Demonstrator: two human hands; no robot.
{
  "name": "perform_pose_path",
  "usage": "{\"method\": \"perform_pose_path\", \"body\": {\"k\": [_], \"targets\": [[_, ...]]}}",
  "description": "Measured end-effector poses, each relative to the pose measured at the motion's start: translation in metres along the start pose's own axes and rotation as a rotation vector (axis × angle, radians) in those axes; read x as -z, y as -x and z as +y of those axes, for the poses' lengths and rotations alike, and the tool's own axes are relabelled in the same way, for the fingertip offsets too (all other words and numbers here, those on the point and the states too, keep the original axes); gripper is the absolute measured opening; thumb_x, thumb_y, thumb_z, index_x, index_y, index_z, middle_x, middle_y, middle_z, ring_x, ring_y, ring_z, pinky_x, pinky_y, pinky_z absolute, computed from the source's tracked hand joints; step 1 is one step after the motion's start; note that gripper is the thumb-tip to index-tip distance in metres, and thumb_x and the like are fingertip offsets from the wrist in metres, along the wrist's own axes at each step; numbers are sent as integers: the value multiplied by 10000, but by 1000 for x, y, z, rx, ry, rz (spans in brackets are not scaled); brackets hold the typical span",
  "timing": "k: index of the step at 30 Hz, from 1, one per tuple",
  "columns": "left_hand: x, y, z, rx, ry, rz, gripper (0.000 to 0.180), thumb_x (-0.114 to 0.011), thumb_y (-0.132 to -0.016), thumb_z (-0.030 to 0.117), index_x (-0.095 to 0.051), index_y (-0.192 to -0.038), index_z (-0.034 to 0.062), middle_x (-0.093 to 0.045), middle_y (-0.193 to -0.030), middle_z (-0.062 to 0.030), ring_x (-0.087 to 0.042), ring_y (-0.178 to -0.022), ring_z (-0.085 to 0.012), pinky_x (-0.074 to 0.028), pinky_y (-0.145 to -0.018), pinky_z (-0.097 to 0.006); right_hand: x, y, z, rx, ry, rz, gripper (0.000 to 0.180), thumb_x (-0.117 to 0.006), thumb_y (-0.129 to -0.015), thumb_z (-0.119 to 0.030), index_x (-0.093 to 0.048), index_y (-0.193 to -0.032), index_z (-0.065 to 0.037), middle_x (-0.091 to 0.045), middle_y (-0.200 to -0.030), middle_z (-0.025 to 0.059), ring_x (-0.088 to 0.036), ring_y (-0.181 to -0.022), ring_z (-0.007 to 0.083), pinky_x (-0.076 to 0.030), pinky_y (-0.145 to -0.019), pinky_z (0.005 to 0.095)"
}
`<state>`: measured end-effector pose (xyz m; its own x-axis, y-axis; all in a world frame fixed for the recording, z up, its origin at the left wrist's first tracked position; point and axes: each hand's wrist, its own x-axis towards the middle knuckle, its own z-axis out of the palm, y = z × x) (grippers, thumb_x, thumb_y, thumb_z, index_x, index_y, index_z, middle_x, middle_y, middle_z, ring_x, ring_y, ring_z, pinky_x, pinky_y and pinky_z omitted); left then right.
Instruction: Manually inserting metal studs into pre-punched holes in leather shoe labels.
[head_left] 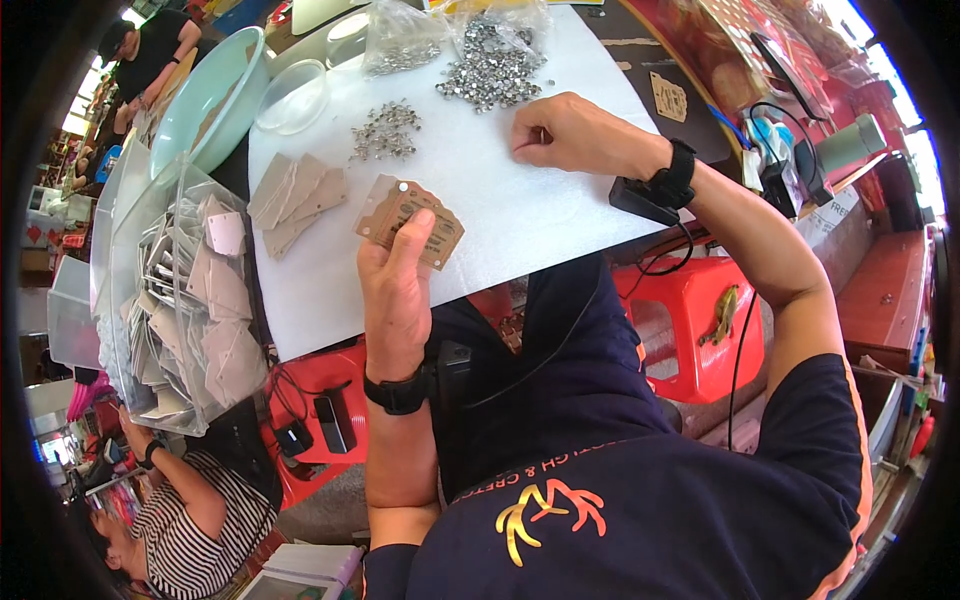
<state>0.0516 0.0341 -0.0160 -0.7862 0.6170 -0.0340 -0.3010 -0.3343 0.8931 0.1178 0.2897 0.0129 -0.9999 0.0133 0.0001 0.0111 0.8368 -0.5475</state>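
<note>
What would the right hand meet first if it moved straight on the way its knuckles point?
Probably the small heap of metal eyelets, across bare white sheet from the right hand; depth is unclear.

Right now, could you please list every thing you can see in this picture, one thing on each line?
white foam sheet: one, white, covers the work table
brown card tags: a small stack, brown, in the left hand
loose card tags: several, pale brown, on the sheet beside the held stack
metal eyelets: a small pile, silver, upper middle of the sheet
larger eyelet heap: one, silver, on an open clear bag at the far edge
clear bin of tags: one, transparent, left of the sheet
basin: one, pale green, far left
clear round dish: one, transparent, beside the basin
plastic stool: one, red, under the table at right
left hand: grip shut on the tags, black wristband
right hand: fist resting on the sheet, black wristband
</note>
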Motion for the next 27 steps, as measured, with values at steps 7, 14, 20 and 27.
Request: {"method": "perform_pose_path", "body": {"k": [7, 14, 20, 27], "targets": [[0, 1, 1, 8, -25, 7, 257, -610, -914, 126, -595, -1153, 34, -599, -1046, -23, -579, -958, -131, -474, -854, -303, -7, 3, -1, 155, 189, 129, 82, -655, -824, -74, -652, -882, -16, -645, -839, 122, -618, -722, 229, -490, -672, 326], [-1, 2, 2, 7, -12, 10, 232, -605, -928, 109, -586, -1141, 19, -599, -1044, -33, -560, -951, -101, -468, -842, -277, 4, 2, 0, -34, -104, -35, 141, -658, -869, -151, -668, -888, -13, -612, -711, 68, -574, -633, 146, -472, -597, 282], [-10, 4, 6, 0, -15, 5, 235, -603, -931, 104, -586, -1147, 14, -605, -1044, -33, -567, -947, -97, -470, -839, -275, 11, 11, -22, -297, -731, -72, 186, -658, -922, -217, -697, -943, -36, -600, -723, -34, -550, -630, 28, -449, -542, 195], [-23, 5, 9, -13, -8, -22, 235, -604, -934, 101, -584, -1147, 4, -607, -1049, -33, -568, -950, -92, -463, -847, -273, 9, 16, -43, -275, -1012, -64, 190, -652, -928, -204, -671, -989, -25, -605, -757, -39, -558, -634, 24, -462, -550, 185]]}}
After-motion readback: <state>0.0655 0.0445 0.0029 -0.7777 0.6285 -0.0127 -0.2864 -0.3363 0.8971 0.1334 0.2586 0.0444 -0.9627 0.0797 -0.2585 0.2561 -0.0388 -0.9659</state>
